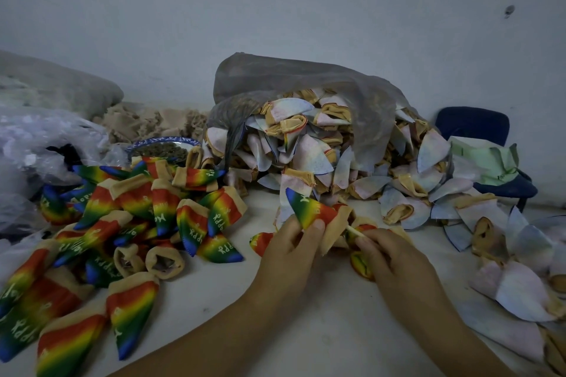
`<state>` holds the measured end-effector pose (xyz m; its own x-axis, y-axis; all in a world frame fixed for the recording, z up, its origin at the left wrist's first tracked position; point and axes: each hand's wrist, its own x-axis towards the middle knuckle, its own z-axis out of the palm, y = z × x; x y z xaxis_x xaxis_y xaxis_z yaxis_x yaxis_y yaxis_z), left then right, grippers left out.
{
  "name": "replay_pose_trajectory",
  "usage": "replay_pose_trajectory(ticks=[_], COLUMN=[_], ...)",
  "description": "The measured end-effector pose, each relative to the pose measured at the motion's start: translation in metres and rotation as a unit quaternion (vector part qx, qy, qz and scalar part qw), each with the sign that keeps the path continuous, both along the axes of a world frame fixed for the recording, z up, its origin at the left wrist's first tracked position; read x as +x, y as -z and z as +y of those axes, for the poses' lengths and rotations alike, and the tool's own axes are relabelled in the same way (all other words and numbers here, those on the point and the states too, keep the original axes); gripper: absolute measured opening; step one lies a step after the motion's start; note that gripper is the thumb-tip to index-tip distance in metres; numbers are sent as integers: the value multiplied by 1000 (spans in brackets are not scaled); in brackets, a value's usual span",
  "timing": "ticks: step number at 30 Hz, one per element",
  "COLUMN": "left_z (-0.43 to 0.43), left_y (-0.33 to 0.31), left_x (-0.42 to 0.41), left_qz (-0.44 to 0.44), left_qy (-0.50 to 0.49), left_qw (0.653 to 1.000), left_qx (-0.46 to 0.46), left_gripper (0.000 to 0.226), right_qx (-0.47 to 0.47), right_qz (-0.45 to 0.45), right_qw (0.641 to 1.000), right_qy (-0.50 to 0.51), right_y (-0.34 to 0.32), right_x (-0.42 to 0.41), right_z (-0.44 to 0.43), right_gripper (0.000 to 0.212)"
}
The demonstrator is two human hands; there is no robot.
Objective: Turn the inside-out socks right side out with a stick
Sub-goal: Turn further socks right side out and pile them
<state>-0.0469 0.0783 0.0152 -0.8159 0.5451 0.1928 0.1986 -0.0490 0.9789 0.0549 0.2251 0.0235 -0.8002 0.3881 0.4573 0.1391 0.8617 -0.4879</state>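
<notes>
A rainbow sock [309, 208] with a tan cuff points up and left at the table's middle, and my left hand [291, 242] pinches it by thumb and fingers. My right hand [389, 251] grips a pale stick [355, 231] whose tip goes into the sock's cuff. Under my right hand lies another rainbow sock [361, 265]. A pile of rainbow socks [128, 217], right side out, covers the left of the table. Pale inside-out socks [306, 150] spill from a grey plastic bag [275, 82] behind my hands.
More pale inside-out socks [517, 288] lie along the right edge. A blue-rimmed bowl [165, 147] stands behind the rainbow pile. Crumpled clear plastic [39, 144] is at far left, a dark blue chair [471, 122] at back right. White tabletop [245, 300] shows between my forearms.
</notes>
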Motion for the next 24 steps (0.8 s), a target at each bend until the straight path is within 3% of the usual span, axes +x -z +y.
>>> replay_pose_trajectory(ticks=[4,8,15,20,23,24], left_z=[-1,-5,-4,-7,-3,-1], left_y=[-2,-3,-8,-16,-15,-14], left_x=[-8,-19,-20,-21,-16,-14], left_qz=[-10,-43,-119,-207,-229,-236], left_qy=[-37,-70,-44,-27,-10,-12], left_qw=[998,994,985,958,959,961], left_qx=[46,68,115,195,164,147], left_gripper=[22,30,23,16,23,22], right_qx=[4,14,-4,-45,-66,-52], right_qz=[-1,-59,-96,-54,17,30], right_qw=[1000,996,985,985,993,996], right_qy=[17,70,143,160,98,60], right_y=[2,3,-1,-11,-19,-21], right_x=[0,-1,5,8,8,6], right_z=[2,12,23,31,10,-1], right_gripper=[13,14,6,19,6,13])
